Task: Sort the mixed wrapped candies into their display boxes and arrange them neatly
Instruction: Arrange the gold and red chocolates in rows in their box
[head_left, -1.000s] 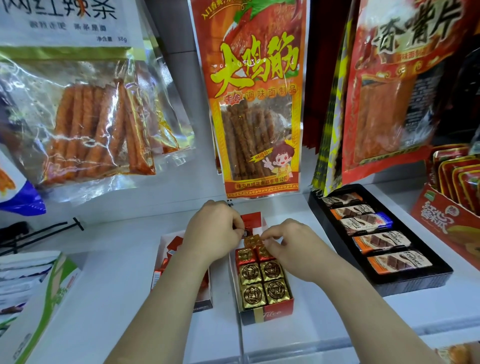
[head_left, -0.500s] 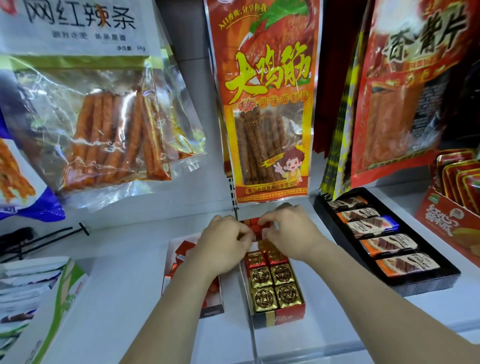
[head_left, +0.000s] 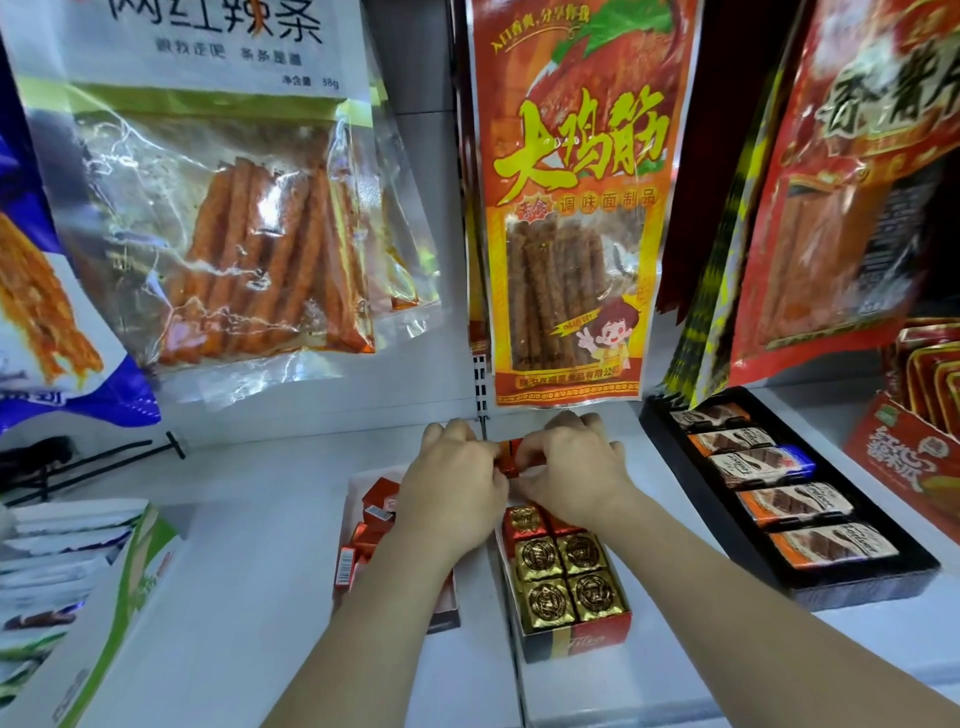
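- The red display box (head_left: 576, 636) is set lengthwise on the white shelf (head_left: 249, 545), its low front wall at 6 o'clock, presumably so that the rows can be seen from the aisle.
- Four gold-wrapped candies (head_left: 563, 582) are packed two abreast at the 6 o'clock end. A row of red-wrapped candies (head_left: 524, 522) is seated just beyond them toward 12 o'clock.
- A red piece (head_left: 511, 457) at the box's 12 o'clock end is pinched by the right hand (head_left: 571, 478) from 3 o'clock and gripped by the left hand (head_left: 452, 483) from 9 o'clock. Whether it is a candy or the box's flap cannot be told.
- Two hands are judged to be used so that the piece can be squared with the rows.
- At 9 o'clock, loose red packets (head_left: 379, 501) lie at odd angles in a second box (head_left: 441, 616) and are judged unsorted.
- At 3 o'clock, wrapped bars (head_left: 795, 506) are laid in one column in a black tray (head_left: 862, 579).
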